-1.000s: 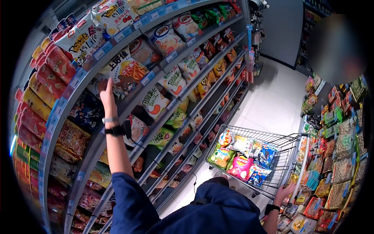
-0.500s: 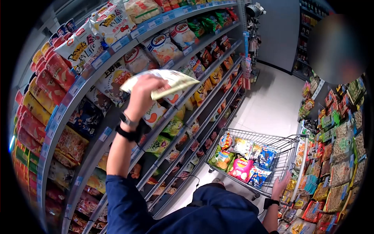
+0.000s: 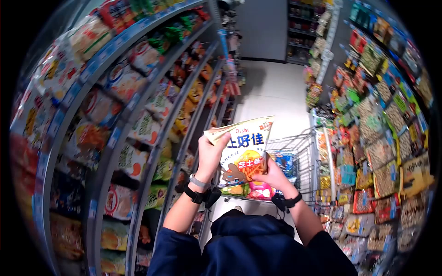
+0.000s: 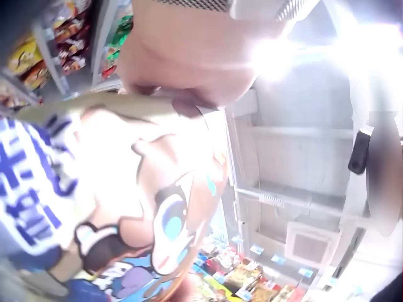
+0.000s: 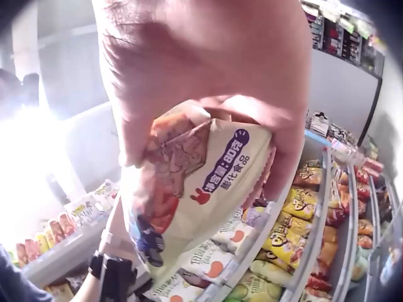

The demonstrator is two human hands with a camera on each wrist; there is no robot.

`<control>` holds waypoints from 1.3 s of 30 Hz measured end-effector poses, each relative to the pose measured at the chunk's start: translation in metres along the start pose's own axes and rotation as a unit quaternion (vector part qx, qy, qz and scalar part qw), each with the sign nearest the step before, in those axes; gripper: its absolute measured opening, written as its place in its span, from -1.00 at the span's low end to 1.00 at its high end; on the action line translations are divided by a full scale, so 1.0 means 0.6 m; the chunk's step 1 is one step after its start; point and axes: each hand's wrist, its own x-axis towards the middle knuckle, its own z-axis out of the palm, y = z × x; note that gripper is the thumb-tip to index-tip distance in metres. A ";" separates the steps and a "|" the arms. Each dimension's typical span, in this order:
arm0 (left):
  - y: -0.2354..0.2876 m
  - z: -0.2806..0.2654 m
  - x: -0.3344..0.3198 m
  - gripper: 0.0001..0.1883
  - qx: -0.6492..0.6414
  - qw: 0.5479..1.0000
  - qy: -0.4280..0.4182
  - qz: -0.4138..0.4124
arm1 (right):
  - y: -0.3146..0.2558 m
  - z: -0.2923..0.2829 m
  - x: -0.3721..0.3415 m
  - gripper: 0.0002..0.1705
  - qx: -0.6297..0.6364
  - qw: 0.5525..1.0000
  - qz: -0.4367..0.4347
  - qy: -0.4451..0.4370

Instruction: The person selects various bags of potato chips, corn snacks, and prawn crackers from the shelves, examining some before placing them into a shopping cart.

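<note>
A cream-coloured bag of cheese snack sticks [image 3: 244, 152] is held upright in front of my body, its printed front facing me in the head view. My left hand [image 3: 212, 155] grips its upper left side, thumb on the front. On the lower right, my right hand [image 3: 272, 175] grips the bag with the thumb over the front. The left wrist view shows the bag [image 4: 145, 207] close up, with a cartoon figure on it, under the left hand [image 4: 189, 63]. In the right wrist view the bag [image 5: 220, 167] bulges below the right palm [image 5: 214, 56].
Behind the bag stands a wire shopping cart [image 3: 301, 142], partly hidden, holding a pink bag [image 3: 260, 190] and blue bags [image 3: 287, 161]. Shelves of snack bags [image 3: 156, 103] line the left. Packaged goods [image 3: 375, 142] fill the right side. Pale floor [image 3: 271, 87] runs ahead between them.
The left hand has taken the cheese snack bag off the left shelf and brought it in front of the body. The right hand has left the cart's handle side and now grips the bag too.
</note>
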 end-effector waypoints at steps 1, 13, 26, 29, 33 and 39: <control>-0.016 0.012 0.004 -0.76 -0.046 0.999 0.023 -0.003 | -0.001 -0.003 0.003 -0.17 -0.018 0.999 0.022 0.022; -0.188 0.027 -0.043 -0.37 -0.095 0.959 -0.190 -0.188 | -0.008 -0.050 0.009 -0.47 -0.005 0.981 0.030 0.192; -0.232 -0.041 -0.019 -0.42 -0.105 0.955 -0.185 -0.206 | 0.037 -0.007 0.030 -0.23 -0.020 0.985 0.092 0.147; -0.240 -0.048 -0.030 -0.37 -0.118 0.956 -0.168 -0.211 | 0.056 -0.011 0.041 -0.25 -0.045 0.978 0.119 0.164; -0.277 -0.068 -0.047 -0.32 -0.029 0.962 -0.181 -0.203 | 0.089 -0.029 0.047 -0.25 0.020 0.974 0.128 0.186; -0.332 -0.138 -0.078 -0.53 -0.023 0.923 -0.197 -0.329 | 0.201 -0.109 0.023 -0.27 0.065 0.966 0.143 0.203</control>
